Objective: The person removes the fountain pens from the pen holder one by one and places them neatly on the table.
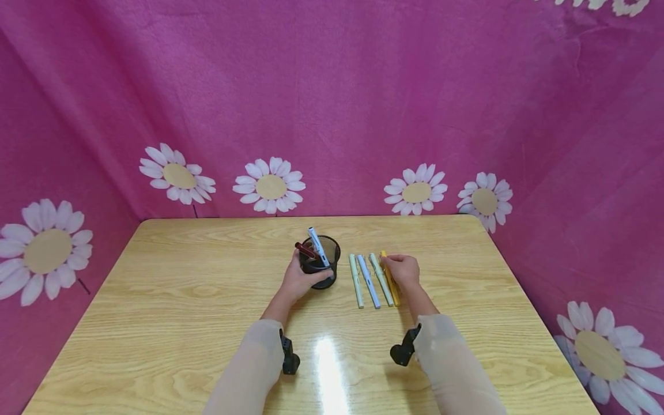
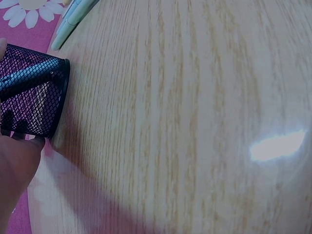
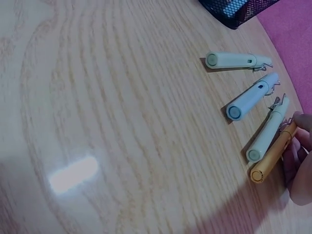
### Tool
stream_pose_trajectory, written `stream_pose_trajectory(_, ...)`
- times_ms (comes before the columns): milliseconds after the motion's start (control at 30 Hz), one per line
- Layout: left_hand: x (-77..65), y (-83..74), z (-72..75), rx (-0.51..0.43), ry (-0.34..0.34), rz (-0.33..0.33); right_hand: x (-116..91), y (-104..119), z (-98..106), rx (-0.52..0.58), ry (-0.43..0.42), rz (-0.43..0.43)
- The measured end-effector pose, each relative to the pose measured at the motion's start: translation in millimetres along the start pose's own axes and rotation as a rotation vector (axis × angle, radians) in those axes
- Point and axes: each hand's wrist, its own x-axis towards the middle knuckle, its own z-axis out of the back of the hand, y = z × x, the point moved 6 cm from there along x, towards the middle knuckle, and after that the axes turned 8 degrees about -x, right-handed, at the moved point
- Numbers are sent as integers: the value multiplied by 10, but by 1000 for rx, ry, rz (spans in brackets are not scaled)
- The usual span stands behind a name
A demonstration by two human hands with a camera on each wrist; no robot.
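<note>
My left hand (image 1: 302, 278) grips a black mesh pen holder (image 1: 334, 266), thumb on the near side and fingers round its left. A dark red pen (image 1: 306, 250) and a pale blue pen (image 1: 317, 246) lean out of the holder. In the left wrist view, a pen shows through the mesh wall (image 2: 44, 107). On the right, my right hand (image 1: 404, 270) pinches a yellow pen (image 3: 275, 152) near its clip end, with thumb and fingertips. The yellow pen lies along the right side of a light green pen (image 3: 268, 130).
Left of that pair lie a blue pen (image 1: 369, 282) and another light green pen (image 1: 356, 281), roughly parallel, between the holder and my right hand. All are on a wooden table (image 1: 181, 300). A pink curtain with daisies (image 1: 337, 115) hangs behind the table's far edge.
</note>
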Motion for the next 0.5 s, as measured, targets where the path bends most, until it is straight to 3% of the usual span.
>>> stream_pose_trajectory(500,-45,-52,-8,4,13,14,-42,32,2,-59,-7,57)
